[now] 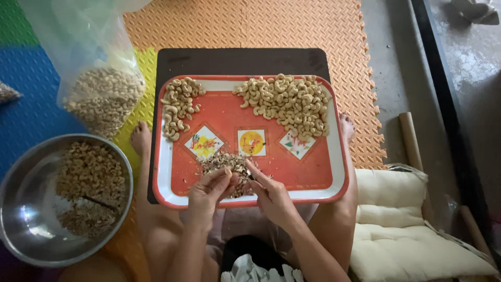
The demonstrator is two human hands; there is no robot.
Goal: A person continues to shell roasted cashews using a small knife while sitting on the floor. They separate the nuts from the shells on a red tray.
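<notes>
At the far left of the frame, a round, shiny steel bowl is sitting on the foam floor mat, half filled with pale, curved cashew nuts and darker crumbly bits. Above it, in the upper left, a clear, crinkled plastic bag is standing upright, its bottom heavy with more cashews.

In the centre, a rectangular red plastic tray with a white rim is resting across my lap, on top of a dark flat board. A small heap of cashews is lying in the tray's upper left corner, and a larger heap is filling its upper right. Three small picture labels are showing on the tray floor in a row: a white diamond with yellow on the left, a white square with an orange circle in the middle, and a white diamond with green and red on the right.

Near the tray's lower edge, a loose pile of brownish, flaky shell scraps is lying. My left hand is curling over this pile, fingers closed around a nut I cannot see clearly. My right hand is touching it, pinching a thin dark tool toward the left fingers.

At the lower right, a cream quilted cushion is lying on the concrete floor.
</notes>
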